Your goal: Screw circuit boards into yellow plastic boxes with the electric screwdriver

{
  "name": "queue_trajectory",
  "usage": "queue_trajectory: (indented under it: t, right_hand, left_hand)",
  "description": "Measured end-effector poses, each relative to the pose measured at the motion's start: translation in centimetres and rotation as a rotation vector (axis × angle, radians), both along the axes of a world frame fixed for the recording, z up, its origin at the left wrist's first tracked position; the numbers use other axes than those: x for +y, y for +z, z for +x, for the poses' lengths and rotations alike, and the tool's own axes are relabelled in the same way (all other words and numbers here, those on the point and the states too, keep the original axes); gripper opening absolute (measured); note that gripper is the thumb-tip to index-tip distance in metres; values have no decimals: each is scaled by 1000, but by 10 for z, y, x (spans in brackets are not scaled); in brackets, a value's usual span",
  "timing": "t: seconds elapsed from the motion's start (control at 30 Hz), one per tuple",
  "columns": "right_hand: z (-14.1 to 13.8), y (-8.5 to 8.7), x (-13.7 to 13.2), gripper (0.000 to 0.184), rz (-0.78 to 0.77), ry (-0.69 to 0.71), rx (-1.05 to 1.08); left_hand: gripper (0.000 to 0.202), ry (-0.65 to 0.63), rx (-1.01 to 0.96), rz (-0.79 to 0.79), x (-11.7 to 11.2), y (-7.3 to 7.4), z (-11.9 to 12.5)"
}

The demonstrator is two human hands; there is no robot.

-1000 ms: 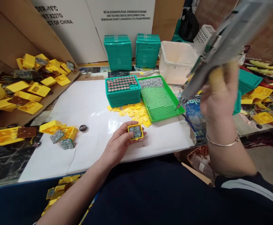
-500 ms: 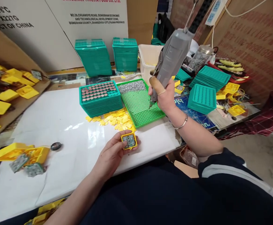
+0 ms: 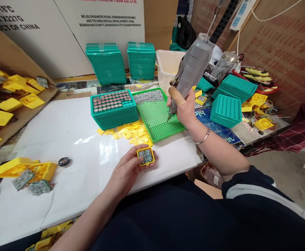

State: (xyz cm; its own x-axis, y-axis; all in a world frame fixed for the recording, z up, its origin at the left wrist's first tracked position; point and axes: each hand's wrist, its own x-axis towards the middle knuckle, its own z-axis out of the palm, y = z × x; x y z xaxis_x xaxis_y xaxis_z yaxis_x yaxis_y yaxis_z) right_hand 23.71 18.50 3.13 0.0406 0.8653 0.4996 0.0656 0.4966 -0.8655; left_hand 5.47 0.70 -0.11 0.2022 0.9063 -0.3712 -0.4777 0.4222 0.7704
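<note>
My left hand (image 3: 127, 170) pinches a small yellow square housing (image 3: 145, 156) with a grey circuit board inside, held flat on the white table (image 3: 71, 153) near its front edge. My right hand (image 3: 182, 106) is wrapped round a grey electric screwdriver (image 3: 191, 71) hanging from a cord. Its tip points down onto the green perforated screw tray (image 3: 159, 116), whose far end is filled with loose silver screws (image 3: 147, 96).
A teal tray stack (image 3: 113, 108) topped with round coin cells sits beside the screw tray, with small yellow plates (image 3: 128, 132) heaped in front. More teal stacks (image 3: 106, 62) stand behind and at right (image 3: 225, 109). Yellow housings (image 3: 24, 167) lie at left.
My right hand brought the screwdriver down from high at the right until its tip reached the green screw tray. The view shifted right. My left hand kept the yellow housing in place.
</note>
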Motion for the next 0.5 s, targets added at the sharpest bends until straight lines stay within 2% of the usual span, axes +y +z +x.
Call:
queue_trajectory:
  t: [0.13,0.27,0.4,0.5]
  right_hand:
    - [-7,18,-11,37,61,55,66]
    - [-26,37,-47,36,84,230,163]
    - [-46,39,-90,35,-26,446,244]
    - [-55,34,-107,41,-137,475,228]
  left_hand:
    - [32,12,-11,0,0,1,1]
    - [32,43,-33,-10,1,2,3]
    - [34,59,-40,-27,2,2,4]
    - [34,62,-38,-19,2,4,4]
